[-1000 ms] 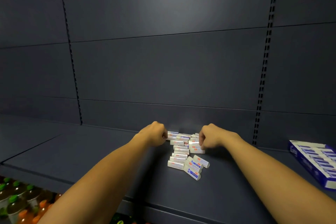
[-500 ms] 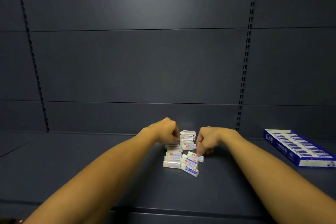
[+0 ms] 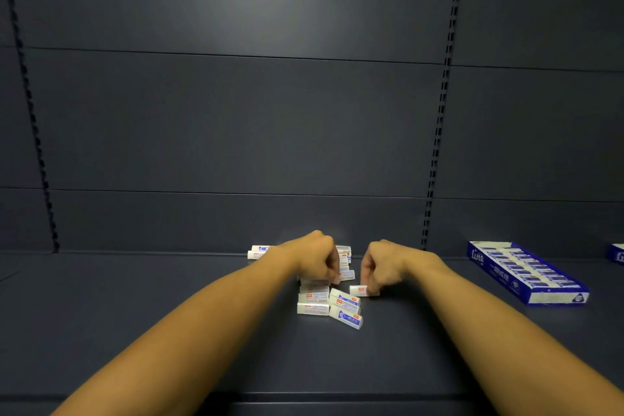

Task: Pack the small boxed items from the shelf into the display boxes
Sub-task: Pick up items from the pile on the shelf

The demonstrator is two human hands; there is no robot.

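A heap of several small white boxes point(image 3: 329, 302) with blue and red print lies on the dark shelf point(image 3: 169, 314) at the middle. My left hand point(image 3: 317, 258) is curled over the heap's top, its fingers on one of the small boxes. To its right, my right hand point(image 3: 381, 267) pinches a single small white box point(image 3: 358, 290) that lies a little apart from the heap. A blue display box point(image 3: 526, 272) filled with rows of the same items rests on the shelf at the right.
Two more small boxes point(image 3: 258, 252) lie against the back wall left of my left hand. A second blue box's edge point(image 3: 617, 257) shows at the far right. Slotted uprights point(image 3: 435, 145) run up the back panel. The shelf's front edge point(image 3: 304, 397) is near.
The view has shifted right. My right hand has drawn one small box out to the heap's right side. My left hand stays on the heap's top.
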